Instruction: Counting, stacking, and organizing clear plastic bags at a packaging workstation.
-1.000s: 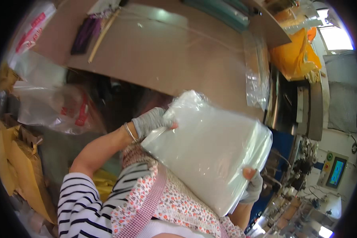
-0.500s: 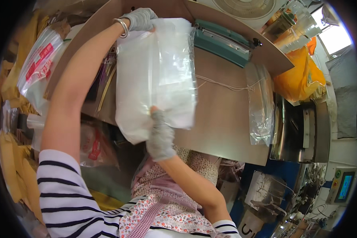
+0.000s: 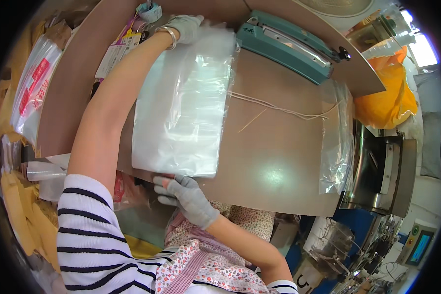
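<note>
A stack of clear plastic bags lies lengthwise on the brown table, its near end close to the table's front edge. My left hand, in a grey glove with a bare fingertip, is closed on the far end of the bags. A silver bangle circles that wrist. At the near end, my right hand, gloved too, has its fingers apart just by the bags' edge. Whether its fingertips touch the plastic is hard to see.
A teal bag sealer stands at the back against the table's raised board. White cords and a thin stick lie right of the bags. Another clear bag hangs over the right side, beside a metal machine. Yellow sacking is beyond.
The bags, held up and tilted before, now lie flat on the table. My right hand has let go of them and drawn back toward me, fingers spreading. My left hand stays at their far end.
</note>
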`<action>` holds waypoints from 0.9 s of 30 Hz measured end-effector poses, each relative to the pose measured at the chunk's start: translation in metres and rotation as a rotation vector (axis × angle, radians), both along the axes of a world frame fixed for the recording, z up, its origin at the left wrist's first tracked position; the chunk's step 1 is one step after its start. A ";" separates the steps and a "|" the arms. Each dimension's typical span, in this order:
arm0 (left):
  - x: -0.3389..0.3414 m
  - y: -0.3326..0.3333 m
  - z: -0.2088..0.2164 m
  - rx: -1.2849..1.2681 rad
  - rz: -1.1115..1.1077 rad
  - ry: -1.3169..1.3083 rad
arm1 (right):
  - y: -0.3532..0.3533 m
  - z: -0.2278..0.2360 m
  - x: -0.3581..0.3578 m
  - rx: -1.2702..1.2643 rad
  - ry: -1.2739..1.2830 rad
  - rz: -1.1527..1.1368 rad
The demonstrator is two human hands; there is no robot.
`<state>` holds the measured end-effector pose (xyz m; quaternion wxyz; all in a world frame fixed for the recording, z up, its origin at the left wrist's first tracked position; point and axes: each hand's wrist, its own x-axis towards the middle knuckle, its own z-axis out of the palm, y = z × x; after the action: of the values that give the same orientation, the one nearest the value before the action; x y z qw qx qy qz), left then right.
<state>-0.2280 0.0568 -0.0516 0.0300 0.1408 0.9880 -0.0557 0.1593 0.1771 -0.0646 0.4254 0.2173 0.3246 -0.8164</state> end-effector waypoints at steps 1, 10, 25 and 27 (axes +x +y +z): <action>0.002 0.002 -0.005 0.001 0.002 -0.006 | 0.010 0.002 0.003 0.001 -0.006 0.002; 0.112 -0.002 0.007 0.406 -0.137 0.354 | 0.108 0.043 0.008 0.568 0.622 -0.085; 0.198 0.072 -0.010 0.126 -0.040 -0.026 | 0.365 0.008 -0.031 2.372 0.903 0.023; 0.207 0.084 -0.003 0.163 -0.147 0.163 | 0.379 -0.004 -0.033 2.408 0.921 0.012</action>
<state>-0.0211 0.1410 -0.0543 -0.0663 0.2098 0.9754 0.0116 0.1266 0.5562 -0.0682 -0.1844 0.1605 0.9696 -0.0085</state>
